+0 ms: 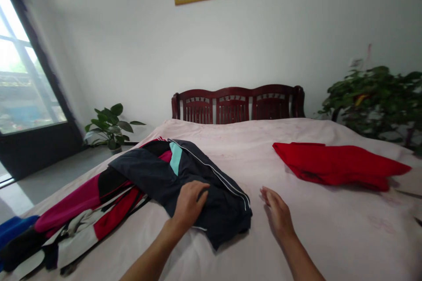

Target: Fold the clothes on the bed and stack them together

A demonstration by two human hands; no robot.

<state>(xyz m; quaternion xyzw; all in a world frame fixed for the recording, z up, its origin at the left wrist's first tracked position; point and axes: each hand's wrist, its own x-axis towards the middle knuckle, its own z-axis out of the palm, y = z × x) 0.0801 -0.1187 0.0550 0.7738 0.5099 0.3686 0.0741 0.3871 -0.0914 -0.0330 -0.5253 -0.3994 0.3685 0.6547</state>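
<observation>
A dark navy garment (214, 210) with white piping and a teal patch (176, 158) lies bunched on the bed. On top of it rests my left hand (191, 202), fingers curled against the cloth and closed on it. My right hand (277, 210) is just right of the garment, over the sheet; its fingers are stretched out and nothing is in them. Partly under the navy cloth, a heap of clothes (75, 199) in magenta, black, red and white trails off to the left.
A folded red cloth (339, 164) lies at the right on the pale pink bed sheet (244, 140). Behind stands a dark wooden headboard (232, 103). Leafy plants flank the bed, one at the left (112, 125) and one at the right (382, 101). A blue cloth (16, 226) sits far left.
</observation>
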